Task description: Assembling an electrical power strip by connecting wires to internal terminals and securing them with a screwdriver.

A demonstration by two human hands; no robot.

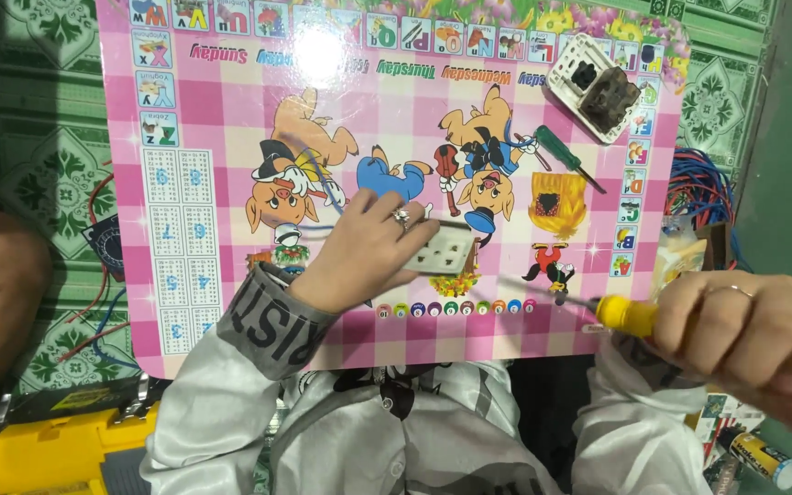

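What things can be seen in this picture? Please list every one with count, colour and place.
socket plate: one, white, under the left hand
yellow screwdriver: one, in the right hand
green screwdriver: one, upper right of the mat
opened socket: one, white and brown, mat's top right corner
mat: one, pink, cartoon animals
wires: bundle, blue and red, right of the mat
toolbox: one, yellow, lower left
battery: one, lower right
left hand: ring, grey sleeve
right hand: ring

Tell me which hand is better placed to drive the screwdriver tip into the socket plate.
Right. The right hand holds the yellow-handled screwdriver, its shaft pointing toward the white socket plate; the left hand is steadying that plate.
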